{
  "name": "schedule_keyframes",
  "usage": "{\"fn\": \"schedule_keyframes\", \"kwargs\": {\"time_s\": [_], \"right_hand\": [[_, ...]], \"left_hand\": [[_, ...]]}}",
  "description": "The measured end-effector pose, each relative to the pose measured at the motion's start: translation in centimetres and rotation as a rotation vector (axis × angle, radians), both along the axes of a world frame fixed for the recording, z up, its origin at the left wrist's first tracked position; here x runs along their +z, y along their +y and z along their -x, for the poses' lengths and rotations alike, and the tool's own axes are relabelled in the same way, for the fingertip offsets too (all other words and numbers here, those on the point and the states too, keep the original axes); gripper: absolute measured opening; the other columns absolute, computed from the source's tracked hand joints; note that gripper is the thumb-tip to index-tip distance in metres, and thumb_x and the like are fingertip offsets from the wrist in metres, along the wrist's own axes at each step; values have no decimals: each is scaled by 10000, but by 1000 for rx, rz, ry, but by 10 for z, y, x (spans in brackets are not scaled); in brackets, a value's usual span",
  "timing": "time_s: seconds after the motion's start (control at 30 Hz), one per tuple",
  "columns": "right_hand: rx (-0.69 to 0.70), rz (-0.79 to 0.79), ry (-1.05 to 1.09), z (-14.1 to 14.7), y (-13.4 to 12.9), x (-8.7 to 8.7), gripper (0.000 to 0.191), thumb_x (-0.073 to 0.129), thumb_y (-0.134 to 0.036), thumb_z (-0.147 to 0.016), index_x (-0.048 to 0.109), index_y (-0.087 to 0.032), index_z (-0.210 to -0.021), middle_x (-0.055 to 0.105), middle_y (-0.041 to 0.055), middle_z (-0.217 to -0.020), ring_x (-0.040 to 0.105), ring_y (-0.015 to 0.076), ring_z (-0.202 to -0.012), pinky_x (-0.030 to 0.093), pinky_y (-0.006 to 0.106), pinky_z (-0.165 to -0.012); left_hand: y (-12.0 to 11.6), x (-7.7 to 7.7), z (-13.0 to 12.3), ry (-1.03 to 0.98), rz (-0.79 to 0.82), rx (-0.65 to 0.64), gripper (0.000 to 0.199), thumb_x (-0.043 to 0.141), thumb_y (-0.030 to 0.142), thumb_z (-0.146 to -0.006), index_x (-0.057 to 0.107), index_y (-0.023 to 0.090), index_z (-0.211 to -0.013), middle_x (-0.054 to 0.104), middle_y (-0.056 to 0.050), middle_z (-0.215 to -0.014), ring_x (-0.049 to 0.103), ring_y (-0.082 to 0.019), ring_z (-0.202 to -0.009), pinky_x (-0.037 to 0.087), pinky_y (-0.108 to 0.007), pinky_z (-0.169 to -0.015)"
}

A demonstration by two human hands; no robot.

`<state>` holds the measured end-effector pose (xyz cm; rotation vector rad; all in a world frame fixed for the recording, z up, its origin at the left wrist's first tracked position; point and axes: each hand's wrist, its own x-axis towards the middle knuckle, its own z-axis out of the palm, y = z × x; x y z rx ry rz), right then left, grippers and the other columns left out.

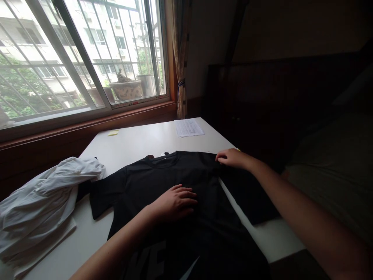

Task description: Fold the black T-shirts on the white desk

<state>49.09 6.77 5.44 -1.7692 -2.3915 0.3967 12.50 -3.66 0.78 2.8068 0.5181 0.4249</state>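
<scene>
A black T-shirt [186, 175] with pale lettering and a light swoosh low on its front lies spread out, neckline facing away from me. My left hand [176, 200] rests flat on its chest, fingers stretched out. At the shoulder on the right, my right hand [231, 157] has its fingers curled down and pinched on the fabric. The right sleeve [247, 194] drapes over the table below my right forearm, while the left sleeve [103, 194] spreads toward a white garment.
The white table [145, 138] stands below a barred window [116, 50]. A crumpled white garment [43, 206] is heaped at the left. Printed paper [189, 127] and yellow notes [113, 132] lie at the far end. Small items partly show behind the collar. A dark headboard-like panel stands right.
</scene>
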Motion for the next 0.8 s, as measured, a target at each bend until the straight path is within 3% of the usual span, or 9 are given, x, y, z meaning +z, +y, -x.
{"fn": "schedule_keyframes", "kwargs": {"time_s": [0.07, 0.13, 0.23, 0.3, 0.4, 0.5, 0.57, 0.67, 0.8], "right_hand": [[-33, -106, 6, 5, 15, -5, 233, 581, -348, -894, 771, -227, -952, 752, 60, -961, 673, 231, -861, 493, 314, -771], [-34, -159, -15, 13, 31, -13, 267, 611, -393, -897, 759, -212, -1026, 730, 82, -1087, 666, 247, -976, 500, 326, -864], [-64, -139, -48, 28, 53, -30, 439, 662, -472, -884, 692, -204, -1231, 674, 120, -1236, 638, 272, -1095, 495, 354, -936], [-88, -119, -65, 37, 66, -40, 513, 681, -509, -873, 664, -197, -1280, 669, 141, -1240, 632, 285, -1107, 496, 368, -935], [-87, -84, -78, 50, 82, -48, 460, 701, -508, -862, 699, -188, -1192, 713, 131, -1122, 659, 267, -1015, 511, 349, -869], [-43, -48, -78, 59, 97, -44, 322, 728, -454, -846, 733, -194, -1035, 740, 84, -985, 678, 224, -856, 513, 305, -759], [3, -67, -71, 64, 104, -37, 250, 718, -420, -861, 729, -205, -989, 737, 61, -985, 673, 206, -843, 503, 286, -749], [33, -178, -71, 69, 108, -30, 221, 627, -373, -940, 686, -215, -1083, 692, 69, -1154, 653, 206, -947, 483, 288, -795], [40, -311, -131, 78, 103, -35, 217, 553, -329, -987, 657, -215, -1139, 630, 98, -1211, 634, 229, -939, 457, 322, -776]], "left_hand": [[18, 3, 13, -51, -34, 119, 302, 512, 339, -1019, 655, 269, -1276, 679, -49, -1305, 612, -212, -1219, 458, -401, -1100], [42, 3, 34, -57, -107, 307, 285, 492, 263, -1011, 672, 246, -1231, 684, -64, -1271, 616, -225, -1172, 492, -400, -1049], [81, 1, 79, 61, -148, 734, 279, 503, 263, -1000, 660, 266, -1231, 642, -45, -1327, 559, -230, -1237, 450, -372, -1095], [103, -2, 112, 82, -141, 901, 319, 481, 274, -1005, 626, 226, -1285, 608, -100, -1351, 529, -282, -1262, 435, -429, -1096], [126, -6, 152, 127, -93, 1079, 416, 503, 346, -991, 574, 150, -1352, 587, -193, -1331, 535, -363, -1223, 471, -515, -1004], [142, -7, 176, 181, -20, 1151, 459, 569, 412, -954, 579, 180, -1350, 652, -162, -1195, 585, -341, -1110, 511, -473, -902], [149, -7, 184, 208, 14, 1141, 362, 617, 391, -920, 648, 234, -1245, 683, -97, -1082, 605, -282, -1039, 510, -399, -886], [153, -6, 189, 209, -9, 1142, 207, 594, 356, -917, 706, 250, -1055, 659, -74, -1057, 585, -267, -1052, 498, -366, -894], [147, -11, 190, 170, -111, 1192, 230, 493, 363, -972, 665, 227, -1040, 602, -99, -1079, 551, -302, -1084, 493, -405, -913]]}}
